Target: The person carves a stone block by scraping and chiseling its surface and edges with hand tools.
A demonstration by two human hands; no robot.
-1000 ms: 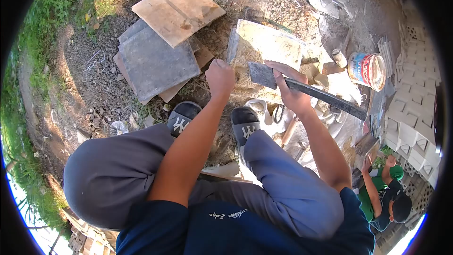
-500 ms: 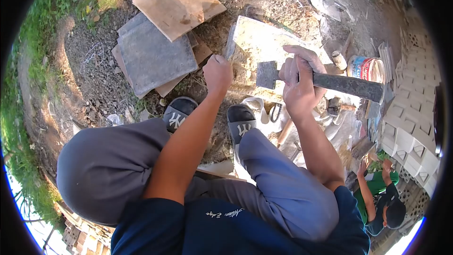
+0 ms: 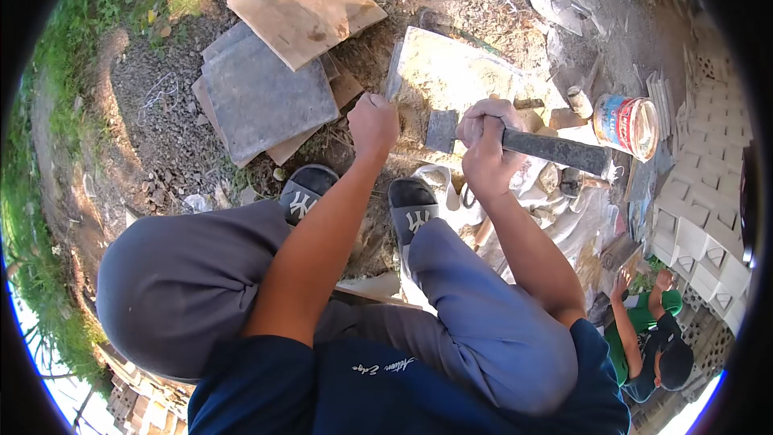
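A square tile (image 3: 451, 60), its upper face coated with pale, sandy mortar, lies in front of my feet, partly in bright sun. My left hand (image 3: 374, 122) is closed at its left edge; the fingertips are hidden. Over the tile's right part, my right hand (image 3: 489, 145) grips a scraper-like tool (image 3: 555, 151) with a broad, flat, dark blade pointing left. The tool's thick dark handle runs out to the right. Its blade appears close to the mortar; I cannot tell whether they touch.
Several stacked tiles (image 3: 270, 97) lie at the left. To the right stand a labelled bucket (image 3: 624, 125) and a small can (image 3: 578, 101). A hammer (image 3: 573, 184) lies near rubble and sacking. Another person (image 3: 656, 338) is at the lower right, beside stacked pale blocks (image 3: 700, 217).
My right hand and the tool have moved left and slightly down, with the blade now nearer the tile's lower left part. My left hand has barely moved.
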